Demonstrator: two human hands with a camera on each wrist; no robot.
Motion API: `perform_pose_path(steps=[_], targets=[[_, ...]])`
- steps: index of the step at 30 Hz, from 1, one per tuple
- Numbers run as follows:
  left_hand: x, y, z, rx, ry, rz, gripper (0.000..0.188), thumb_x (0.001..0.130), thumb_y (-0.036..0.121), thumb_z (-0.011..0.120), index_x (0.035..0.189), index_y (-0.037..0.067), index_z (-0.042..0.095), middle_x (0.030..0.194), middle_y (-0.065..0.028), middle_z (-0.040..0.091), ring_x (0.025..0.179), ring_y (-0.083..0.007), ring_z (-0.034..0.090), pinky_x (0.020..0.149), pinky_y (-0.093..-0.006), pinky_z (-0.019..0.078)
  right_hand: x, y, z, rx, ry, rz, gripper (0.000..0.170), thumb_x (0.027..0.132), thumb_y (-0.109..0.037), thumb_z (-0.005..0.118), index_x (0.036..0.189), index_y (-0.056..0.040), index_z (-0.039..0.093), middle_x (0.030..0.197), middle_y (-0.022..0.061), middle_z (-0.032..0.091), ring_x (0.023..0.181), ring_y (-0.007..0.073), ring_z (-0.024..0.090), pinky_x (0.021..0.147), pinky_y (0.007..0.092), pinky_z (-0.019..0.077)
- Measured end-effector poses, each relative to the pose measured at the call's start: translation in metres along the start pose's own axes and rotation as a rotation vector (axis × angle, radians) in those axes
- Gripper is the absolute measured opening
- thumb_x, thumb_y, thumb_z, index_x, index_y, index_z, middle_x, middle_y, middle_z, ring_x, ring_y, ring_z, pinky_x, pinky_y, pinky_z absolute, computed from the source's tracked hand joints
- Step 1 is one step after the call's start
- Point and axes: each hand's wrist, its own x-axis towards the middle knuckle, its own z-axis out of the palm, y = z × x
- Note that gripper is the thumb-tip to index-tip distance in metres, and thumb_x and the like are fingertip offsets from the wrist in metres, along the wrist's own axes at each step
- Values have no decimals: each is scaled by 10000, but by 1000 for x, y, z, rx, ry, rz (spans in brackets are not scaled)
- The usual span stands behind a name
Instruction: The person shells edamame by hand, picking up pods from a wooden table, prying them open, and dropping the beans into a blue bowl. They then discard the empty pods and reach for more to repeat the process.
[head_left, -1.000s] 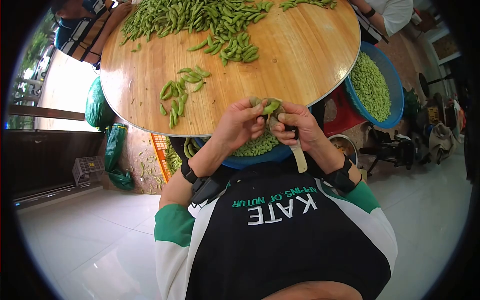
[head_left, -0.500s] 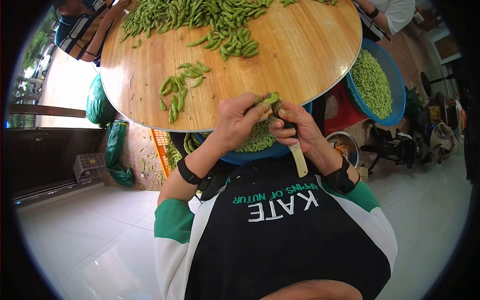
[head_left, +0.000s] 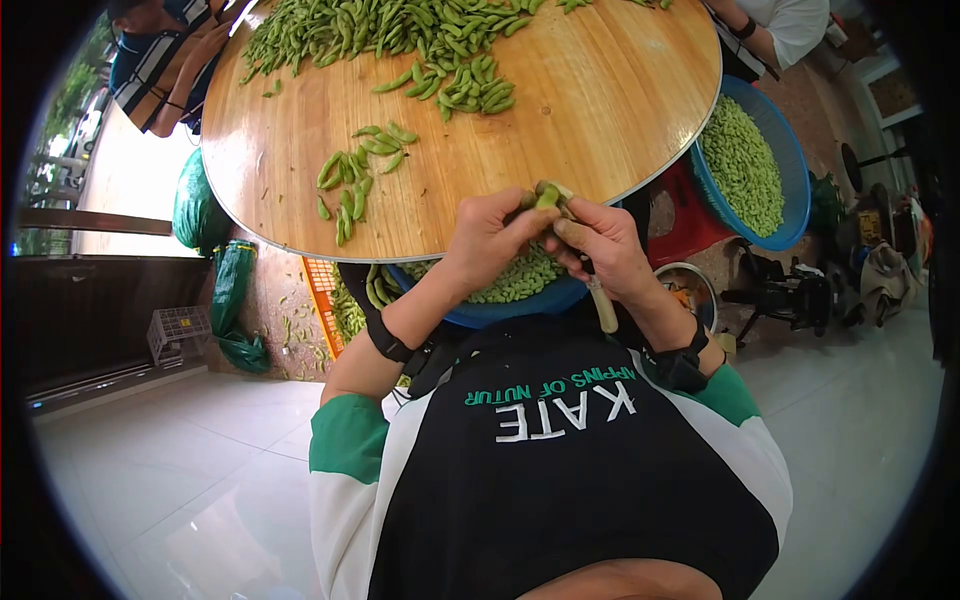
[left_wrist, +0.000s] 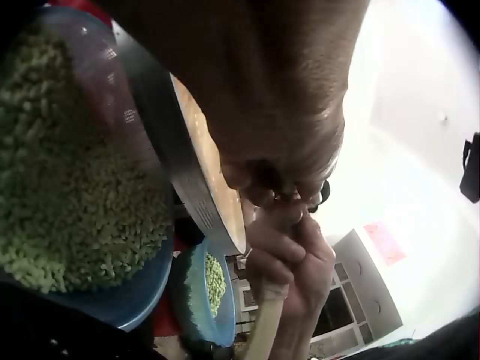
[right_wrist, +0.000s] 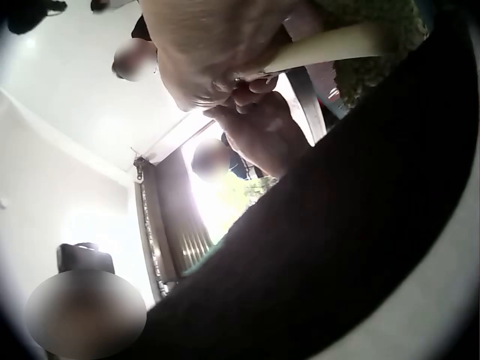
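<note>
While the left hand pinches a green pod firmly between thumb and fingers, the right hand curls round a pale-handled tool pointing to 5 o'clock; the pod is at the round table's 5 o'clock edge, the blue bowl at 7 o'clock from it; any blade seems hidden, so a slip could nick a fingertip; a loosened pinch could drop the pod.

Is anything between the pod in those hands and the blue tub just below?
Possibly the edge of the table: in the head view it hides the far side of the tub, and the pod, held between the left hand and right hand, appears over that table. Nothing else visible seems to block it.
</note>
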Motion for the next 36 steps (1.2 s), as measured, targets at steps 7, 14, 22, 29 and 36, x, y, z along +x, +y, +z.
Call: perform_pose_path(steps=[7,14,22,29,36], targets=[[-1,14,8,207,61,58,174,882,113,577,780,-28,577,582,-122,546,514,-131,559,473,-307,428,-2,0,-3,3,-5,-1,290,941,-73,507,1214,17,542,798,40,602,515,48,444,417,174,340],[3,-3,16,-86,38,-10,124,862,44,488,888,-38,577,623,-100,588,580,-121,579,520,-292,462,-1,5,-4,-100,43,-29,307,934,-66,508,1229,14,542,799,35,604,519,45,454,416,176,344],[-4,8,10,83,-50,33,200,811,-2,474,975,-41,580,727,-108,620,648,-137,586,589,-285,475,-2,-7,-11,-74,29,29,249,932,-91,522,1157,1,578,773,16,603,513,34,455,411,171,338],[-8,2,13,-132,5,75,213,840,8,459,1002,-30,592,751,-72,630,659,-101,563,590,-255,458,-13,-9,-3,-266,37,-81,326,933,-83,532,1252,-17,549,787,3,611,558,17,456,477,156,353],[-3,8,1,-391,-139,-226,237,868,60,421,968,-26,618,784,-47,632,607,-76,536,524,-201,423,-7,-1,-6,-462,-18,-360,354,927,-73,538,1275,-7,531,794,-9,609,584,21,460,511,175,375]])
